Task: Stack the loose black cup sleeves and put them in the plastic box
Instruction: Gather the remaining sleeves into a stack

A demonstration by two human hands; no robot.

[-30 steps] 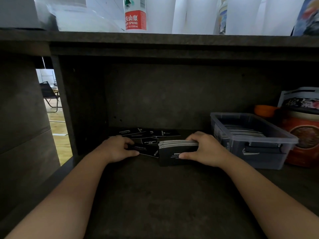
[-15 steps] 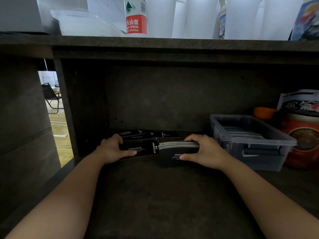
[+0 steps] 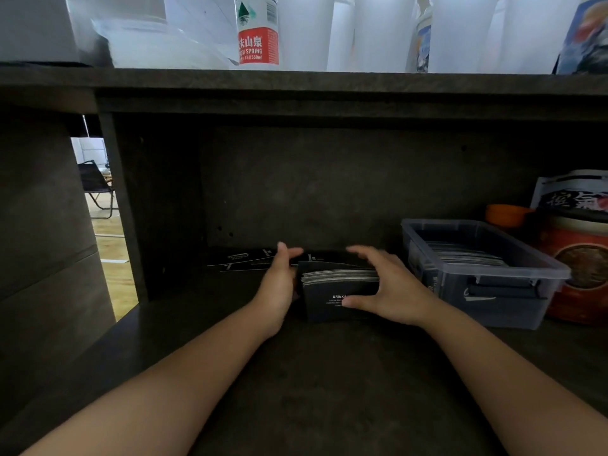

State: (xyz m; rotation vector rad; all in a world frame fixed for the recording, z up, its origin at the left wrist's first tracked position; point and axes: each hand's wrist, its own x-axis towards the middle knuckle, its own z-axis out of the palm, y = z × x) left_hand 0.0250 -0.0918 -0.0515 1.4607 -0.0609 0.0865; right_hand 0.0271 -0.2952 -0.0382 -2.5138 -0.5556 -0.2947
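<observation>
- Black cardboard cup sleeves make up a stack (image 3: pixel 339 292) standing on edge on the dark shelf (image 3: pixel 329 373), pale edges facing up and white print on the near face.
- The right hand (image 3: pixel 383 287) grasps the stack from its right end: thumb pressed on the printed near face, fingers curved over the top towards the back.
- The left hand (image 3: pixel 279 284) is at the stack's left end, palm against its side, fingers stretched out and reaching behind it; whether they pinch a sleeve there cannot be told, as the tips are blurred.
- Loose sleeves (image 3: pixel 243 260) lie flat on the shelf behind and left of the left hand, overlapping one another near the back wall.
- The plastic box (image 3: pixel 487 274), clear and lidless, sits on the same shelf just right of the right hand, apart from the stack; a row of sleeves (image 3: pixel 460 255) already lies inside it.
- An orange-red round container (image 3: pixel 579 274) stands just beyond the box on the right, with a printed packet (image 3: pixel 572 195) behind it.
- On the counter (image 3: pixel 296 80) above stand a water bottle (image 3: pixel 258 31) with a red label and several white cups (image 3: pixel 381 31).
</observation>
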